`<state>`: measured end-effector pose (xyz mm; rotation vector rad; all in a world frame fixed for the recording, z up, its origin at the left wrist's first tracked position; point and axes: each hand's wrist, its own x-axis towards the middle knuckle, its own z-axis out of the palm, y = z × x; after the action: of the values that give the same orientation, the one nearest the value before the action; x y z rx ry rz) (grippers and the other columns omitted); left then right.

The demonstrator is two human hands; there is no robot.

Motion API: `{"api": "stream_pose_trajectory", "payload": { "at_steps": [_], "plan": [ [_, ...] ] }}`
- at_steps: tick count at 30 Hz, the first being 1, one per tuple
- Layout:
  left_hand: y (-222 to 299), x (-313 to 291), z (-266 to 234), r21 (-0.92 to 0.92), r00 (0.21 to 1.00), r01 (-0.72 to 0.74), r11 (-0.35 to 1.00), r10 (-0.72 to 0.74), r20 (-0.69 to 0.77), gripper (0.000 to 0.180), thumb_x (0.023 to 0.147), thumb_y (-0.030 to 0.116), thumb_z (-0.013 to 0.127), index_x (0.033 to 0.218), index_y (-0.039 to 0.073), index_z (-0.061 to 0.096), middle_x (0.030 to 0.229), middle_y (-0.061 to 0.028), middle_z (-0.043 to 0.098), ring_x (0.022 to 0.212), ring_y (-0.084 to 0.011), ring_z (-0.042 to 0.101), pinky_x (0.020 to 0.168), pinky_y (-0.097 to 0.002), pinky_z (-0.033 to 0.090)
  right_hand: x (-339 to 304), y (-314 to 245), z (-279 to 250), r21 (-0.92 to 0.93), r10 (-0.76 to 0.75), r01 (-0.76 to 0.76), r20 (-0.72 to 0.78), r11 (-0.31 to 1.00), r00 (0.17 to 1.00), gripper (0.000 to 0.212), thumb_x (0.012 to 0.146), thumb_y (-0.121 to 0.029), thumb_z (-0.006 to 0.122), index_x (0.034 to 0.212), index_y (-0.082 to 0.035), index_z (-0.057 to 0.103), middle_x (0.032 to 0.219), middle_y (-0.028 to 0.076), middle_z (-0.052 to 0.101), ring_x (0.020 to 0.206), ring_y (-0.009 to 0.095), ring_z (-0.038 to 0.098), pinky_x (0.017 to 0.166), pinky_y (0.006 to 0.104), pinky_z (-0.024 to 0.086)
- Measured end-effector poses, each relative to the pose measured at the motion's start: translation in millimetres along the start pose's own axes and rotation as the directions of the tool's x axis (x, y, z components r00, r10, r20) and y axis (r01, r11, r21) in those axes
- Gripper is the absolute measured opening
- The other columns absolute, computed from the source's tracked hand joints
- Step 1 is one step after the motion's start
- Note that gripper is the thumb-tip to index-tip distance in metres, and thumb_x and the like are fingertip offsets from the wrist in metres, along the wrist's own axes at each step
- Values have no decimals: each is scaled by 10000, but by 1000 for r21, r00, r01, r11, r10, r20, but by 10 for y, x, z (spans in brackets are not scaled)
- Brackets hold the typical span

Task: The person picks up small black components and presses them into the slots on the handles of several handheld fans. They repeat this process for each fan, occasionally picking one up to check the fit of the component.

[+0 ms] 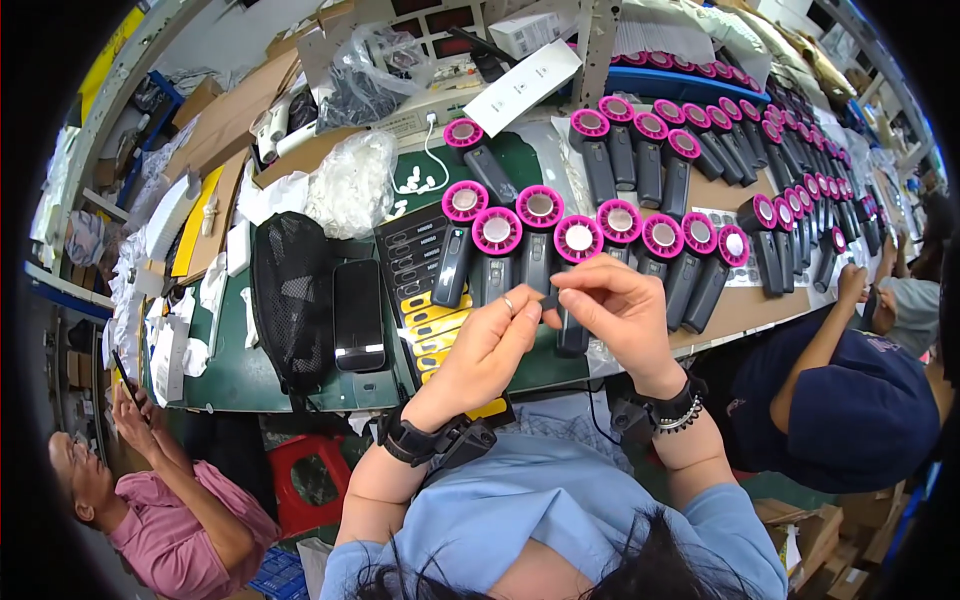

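My left hand [497,335] and my right hand [622,312] meet over the front of the green table, both with thumb and fingers pinched. Whatever is between their fingertips is too small to make out. Directly under them lies a handheld fan [578,238] with a pink rim, a pale disc in its middle and a dark grey handle, partly hidden by my right hand. Several like it surround it, among them one fan [540,207] just behind and another fan [664,236] to the right. Left of my left hand lie black and yellow label sheets [432,325].
A smartphone [359,315] and a black mesh bag [290,300] lie on the left. Clear plastic bags [352,185] and a white box [523,88] sit farther back. Rows of fans stretch right, towards a person in dark clothing [850,400]. Another person in pink [180,520] is at lower left.
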<state>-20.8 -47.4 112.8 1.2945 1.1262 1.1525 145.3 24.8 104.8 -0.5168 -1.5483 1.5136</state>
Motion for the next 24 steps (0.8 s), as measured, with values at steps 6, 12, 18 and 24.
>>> {"api": "stream_pose_trajectory", "payload": {
  "at_steps": [6,12,18,24],
  "plan": [
    [-39,73,38,167,994,-102,981,105,-10,179,969,135,421,949,11,548,657,-44,459,570,-120,426,549,-263,374,5,-72,-72,-91,6,-9,-38,996,999,175,813,61,619,980,37,667,939,73,609,830,113,602,728,218,491],
    [-49,181,205,421,990,-134,897,136,26,164,954,111,439,986,9,563,648,-123,519,567,-210,526,548,-306,404,-36,-79,-249,-412,-126,151,89,898,988,228,784,37,632,1004,-9,668,946,92,623,784,156,621,678,273,502],
    [-15,328,413,554,988,-60,830,-30,152,166,946,121,461,999,32,591,574,-117,510,525,-251,542,521,-332,403,-395,-80,-720,-793,-343,173,-49,584,938,303,791,49,573,1072,-38,646,914,104,615,740,224,606,664,303,492],
    [-68,448,675,588,958,-206,782,38,285,176,931,134,485,1016,45,612,548,-70,474,489,-198,488,488,-323,368,-783,-122,-2016,-659,-440,-152,-638,737,632,184,907,0,515,1048,10,633,860,20,591,742,78,563,650,205,455]
  ]
}}
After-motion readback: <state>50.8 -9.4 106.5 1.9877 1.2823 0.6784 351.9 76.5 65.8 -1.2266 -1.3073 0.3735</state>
